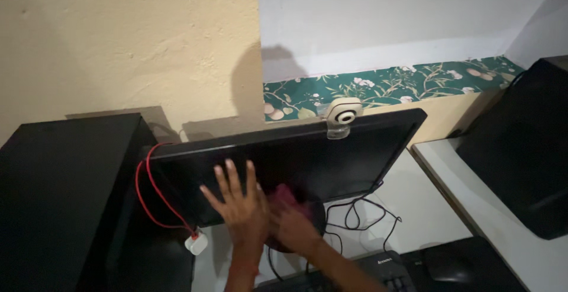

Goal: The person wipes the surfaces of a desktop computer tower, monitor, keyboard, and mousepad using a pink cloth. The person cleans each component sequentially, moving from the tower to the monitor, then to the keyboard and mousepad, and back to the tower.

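Dim room, soft shadows, hands motion-blurred

A white webcam [344,114], red cable [148,197], black keyboard [378,274] and floral wallpaper border [390,85].

A black monitor [284,162] carries a white webcam [344,116]; behind it runs a green floral wallpaper border [390,85], left a red cable [148,200], before it a pink cloth [285,196].
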